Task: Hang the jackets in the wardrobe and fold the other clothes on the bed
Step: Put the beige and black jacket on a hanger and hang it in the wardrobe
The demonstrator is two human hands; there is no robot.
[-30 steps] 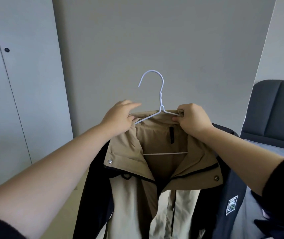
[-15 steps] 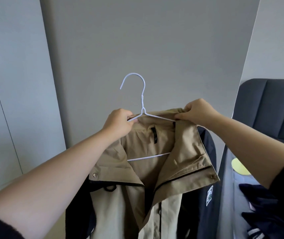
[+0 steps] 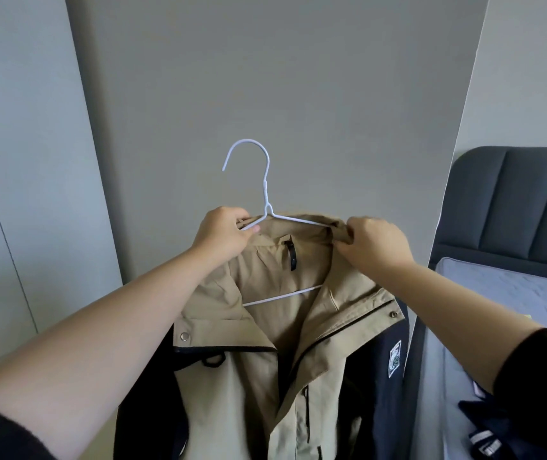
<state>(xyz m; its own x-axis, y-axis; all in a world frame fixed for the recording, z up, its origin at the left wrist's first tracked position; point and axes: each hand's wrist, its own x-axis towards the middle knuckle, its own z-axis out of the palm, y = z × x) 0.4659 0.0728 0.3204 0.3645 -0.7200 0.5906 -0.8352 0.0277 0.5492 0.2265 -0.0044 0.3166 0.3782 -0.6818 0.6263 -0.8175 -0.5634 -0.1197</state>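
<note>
Left hand (image 3: 224, 232) has its fingers curled shut around the left shoulder of the white wire hanger (image 3: 267, 207) plus the collar edge under it. Right hand (image 3: 373, 244) is pinched tight on the tan collar fabric at the hanger's other shoulder. Between the two sets of fingers the hook sticks straight up, free, and the tan-and-navy jacket (image 3: 265, 343) hangs below them, front open, with the hanger's bottom bar showing inside the neck.

If it were me doing this bit: tug the collar on the right-hand side until the fabric sits evenly over the wire, since that shoulder looks a bit bunched. Then shift one hand up to the hook before carrying, otherwise the coat could slide off one end.

Both forearms are stretched out in front and angled inward, wrists roughly level, so the jacket is held up at about chest height away from the body. Out past the left fingers are the pale wardrobe doors (image 3: 16, 194), shut from what I can see. Out past the right ones is the bed (image 3: 514, 290), with dark clothes (image 3: 498, 433) lying at its near edge.
</note>
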